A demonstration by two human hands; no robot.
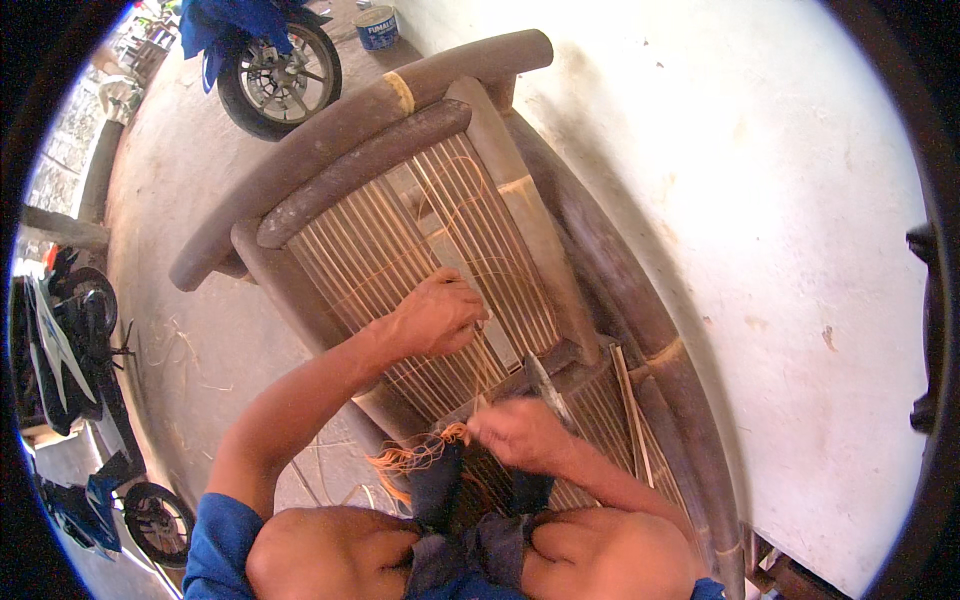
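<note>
Over the slatted panel [350, 250] of a brown bamboo chair or bench frame [300, 185], my left hand [440, 312] is closed, its fingers pinched on a thin pale strand. Closer to my knees, my right hand [522, 434] is closed on the lower part of thin strands, slightly blurred. A loose tangle of orange strands [415, 452] spreads leftward from beside it. Thin orange strands also loop across the upper slats. Just beyond my right hand lies a flat grey blade [545, 388]; its handle I cannot make out.
A white wall [760, 250] rises along the right, close to a long bamboo rail [620, 270]. Loose split strips [632, 415] lie on the right slats. A motorbike wheel [280, 80] and a blue tin [376, 28] stand beyond the frame; more motorbikes [65, 350] are at left.
</note>
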